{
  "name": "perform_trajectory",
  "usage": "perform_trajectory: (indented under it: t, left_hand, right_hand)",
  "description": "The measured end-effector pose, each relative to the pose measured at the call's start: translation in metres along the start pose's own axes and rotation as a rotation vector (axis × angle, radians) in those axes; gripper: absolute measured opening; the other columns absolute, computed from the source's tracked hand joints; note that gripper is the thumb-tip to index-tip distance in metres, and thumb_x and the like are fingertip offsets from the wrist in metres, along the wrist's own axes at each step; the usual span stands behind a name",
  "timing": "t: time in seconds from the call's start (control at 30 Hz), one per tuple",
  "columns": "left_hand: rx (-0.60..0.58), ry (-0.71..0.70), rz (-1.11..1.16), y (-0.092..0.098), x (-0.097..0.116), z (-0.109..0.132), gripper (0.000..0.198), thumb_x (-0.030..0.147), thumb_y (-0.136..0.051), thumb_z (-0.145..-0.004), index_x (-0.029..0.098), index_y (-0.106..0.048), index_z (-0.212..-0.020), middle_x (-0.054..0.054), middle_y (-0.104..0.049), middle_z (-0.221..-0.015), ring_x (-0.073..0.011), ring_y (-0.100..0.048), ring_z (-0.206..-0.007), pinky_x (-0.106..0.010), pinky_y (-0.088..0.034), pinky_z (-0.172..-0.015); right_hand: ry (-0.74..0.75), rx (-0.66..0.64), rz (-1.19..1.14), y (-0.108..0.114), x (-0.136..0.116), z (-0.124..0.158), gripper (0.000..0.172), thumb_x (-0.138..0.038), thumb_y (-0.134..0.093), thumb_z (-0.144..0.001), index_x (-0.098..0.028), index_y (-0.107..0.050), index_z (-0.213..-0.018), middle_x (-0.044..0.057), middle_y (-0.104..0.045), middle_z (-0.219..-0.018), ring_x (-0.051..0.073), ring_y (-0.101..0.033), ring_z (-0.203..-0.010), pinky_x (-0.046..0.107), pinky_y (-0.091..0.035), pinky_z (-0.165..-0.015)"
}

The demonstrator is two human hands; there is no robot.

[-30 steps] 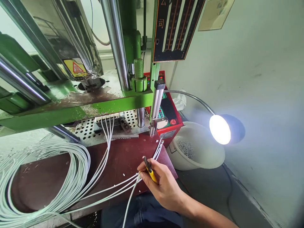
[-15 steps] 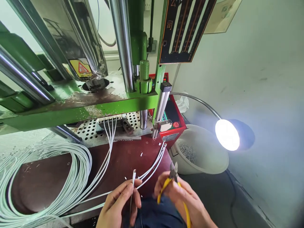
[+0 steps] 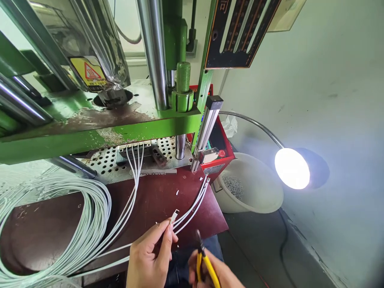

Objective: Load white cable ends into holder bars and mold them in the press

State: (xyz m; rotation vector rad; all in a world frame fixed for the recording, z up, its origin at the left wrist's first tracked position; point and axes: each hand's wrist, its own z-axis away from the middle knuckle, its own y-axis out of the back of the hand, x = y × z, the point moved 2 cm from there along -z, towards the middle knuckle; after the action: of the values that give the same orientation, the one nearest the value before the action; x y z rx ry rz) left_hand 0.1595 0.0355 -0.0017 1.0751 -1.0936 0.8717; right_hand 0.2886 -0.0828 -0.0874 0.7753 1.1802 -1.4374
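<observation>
My left hand [image 3: 151, 250] pinches a white cable's end between thumb and fingertips. Its plug [image 3: 174, 216], white with a metal tip, points up and away from me and looks like a USB plug. Low in the view, my right hand [image 3: 220, 274] is wrapped around yellow-handled cutting pliers [image 3: 210, 266]. Their dark jaws point up, to the right of the plug and apart from it. Behind the plug, several white cables [image 3: 192, 214] with metal-tipped ends lie on the dark red tabletop [image 3: 162, 196].
A large coil of white cable [image 3: 96, 224] covers the table's left. Ahead stands a green press [image 3: 144, 134], with cables running into a mould [image 3: 124, 154] beneath it. At right are a red control box [image 3: 220, 160], a white bin [image 3: 252, 204] and a lit lamp [image 3: 291, 168].
My right hand has dropped lower with the pliers, whose jaws have swung leftward. My left hand has turned the plug, which now leans right. The view has shifted slightly.
</observation>
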Motion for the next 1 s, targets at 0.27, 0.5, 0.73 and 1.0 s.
perform_trajectory:
  t: [0.27,0.5,0.73,1.0]
  left_hand:
    - [-0.349,0.404,0.335,-0.007,0.0,0.005,0.041,0.052,-0.063,-0.082,0.019,-0.065,-0.106,0.0,-0.066,-0.062,-0.0063,-0.041,-0.035,-0.017,-0.028,-0.035]
    - [-0.336,0.423,0.271,-0.002,-0.001,0.006,0.035,0.05,-0.072,-0.075,0.017,-0.068,-0.087,0.002,-0.059,-0.06,-0.0039,-0.035,-0.037,-0.017,-0.025,-0.036]
    - [-0.317,0.412,0.271,0.004,-0.003,0.0,0.036,0.051,-0.07,-0.076,0.016,-0.068,-0.074,0.002,-0.059,-0.059,-0.0042,-0.037,-0.039,-0.018,-0.027,-0.04]
    - [-0.261,0.378,0.268,0.01,0.001,-0.003,0.032,0.047,-0.067,-0.08,0.015,-0.068,-0.078,-0.002,-0.067,-0.066,-0.0041,-0.04,-0.036,-0.018,-0.026,-0.038]
  right_hand:
    - [0.371,0.29,0.193,0.014,-0.092,-0.036,0.015,-0.033,-0.053,-0.094,-0.02,-0.051,-0.102,0.003,-0.053,-0.09,0.012,-0.048,-0.074,0.024,-0.046,-0.068]
    - [0.303,0.221,0.081,0.005,-0.09,-0.067,0.018,-0.031,-0.055,-0.093,-0.019,-0.048,-0.104,-0.002,-0.05,-0.082,0.01,-0.046,-0.069,0.022,-0.043,-0.064]
    - [0.33,0.24,0.584,0.011,-0.099,-0.046,0.041,-0.027,-0.061,-0.087,-0.02,-0.045,-0.125,0.005,-0.059,-0.101,0.015,-0.056,-0.084,0.029,-0.049,-0.078]
    - [0.49,0.304,1.206,0.013,-0.089,-0.021,0.056,-0.021,-0.059,-0.087,-0.022,-0.043,-0.14,0.013,-0.058,-0.12,0.026,-0.055,-0.103,0.046,-0.048,-0.091]
